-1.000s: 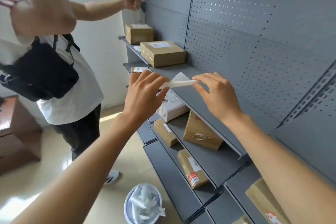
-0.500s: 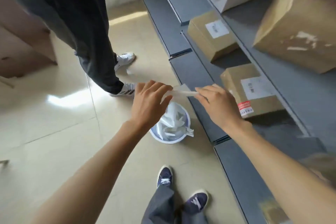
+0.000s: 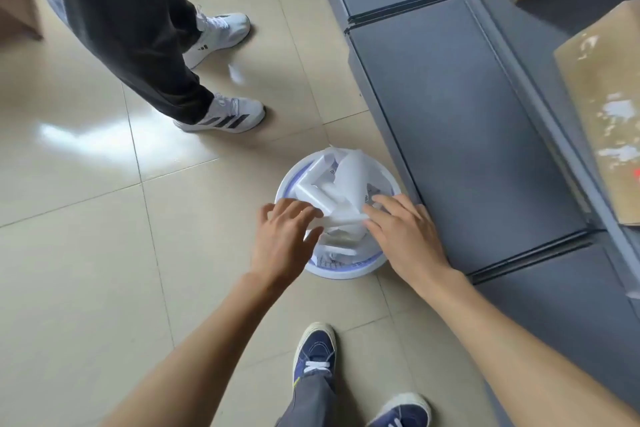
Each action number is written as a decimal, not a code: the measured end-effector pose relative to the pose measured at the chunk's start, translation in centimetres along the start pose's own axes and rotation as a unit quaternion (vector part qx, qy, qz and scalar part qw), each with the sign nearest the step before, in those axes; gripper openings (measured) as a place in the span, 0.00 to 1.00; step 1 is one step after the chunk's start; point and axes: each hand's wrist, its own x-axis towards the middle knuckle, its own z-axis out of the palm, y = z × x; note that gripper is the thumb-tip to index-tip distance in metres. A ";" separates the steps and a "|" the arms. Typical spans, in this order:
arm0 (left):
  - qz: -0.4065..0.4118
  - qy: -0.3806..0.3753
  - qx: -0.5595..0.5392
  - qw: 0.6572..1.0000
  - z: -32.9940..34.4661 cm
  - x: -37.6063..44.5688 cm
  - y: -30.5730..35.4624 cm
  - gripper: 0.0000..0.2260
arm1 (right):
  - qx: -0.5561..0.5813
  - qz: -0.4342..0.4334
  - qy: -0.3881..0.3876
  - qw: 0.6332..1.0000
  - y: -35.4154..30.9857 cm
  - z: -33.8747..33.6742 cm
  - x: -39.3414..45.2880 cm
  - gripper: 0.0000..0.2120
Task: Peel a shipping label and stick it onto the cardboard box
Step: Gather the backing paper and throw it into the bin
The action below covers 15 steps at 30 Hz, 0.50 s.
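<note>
White paper sheet [image 3: 341, 218], label or its backing (cannot tell which), sits at frame centre, stretched between both hands directly over the waste bin [image 3: 349, 269]. Left hand [image 3: 282, 239]: fingers curled, thumb and fingertips pinching the sheet's left end. Right hand [image 3: 405, 236]: fingers extended and fairly flat, tips on the sheet's right end; whether it truly grips is unclear. Bin: round, white with a bluish rim, full of crumpled white paper scraps [image 3: 332, 184], standing on beige floor tiles [image 3: 86, 253] just beside the grey shelf base [image 3: 460, 132]. Cardboard box [image 3: 602, 107] at right edge on a shelf, surface showing torn white label residue. Wearer's blue shoes [image 3: 315, 354] at bottom centre. Second person's dark trousers [image 3: 131, 17] and white sneakers [image 3: 228, 111] upper left.
</note>
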 end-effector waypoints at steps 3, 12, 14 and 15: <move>-0.006 -0.003 -0.004 1.000 1.9 0.1 -1.2 0.07 | -0.014 -0.002 -0.012 1.000 0.4 1.7 0.5 0.06; 0.028 -0.016 0.044 0.999 -1.1 1.1 0.7 0.17 | -0.031 0.011 -0.017 0.999 -0.5 -1.2 0.1 0.16; 0.035 0.015 0.052 0.998 -3.6 1.5 2.6 0.18 | -0.047 0.012 0.011 0.999 -1.4 -4.3 -0.2 0.21; 0.034 0.029 0.052 0.998 -5.6 1.6 3.9 0.18 | -0.054 0.015 0.029 0.998 -2.1 -6.2 -0.5 0.23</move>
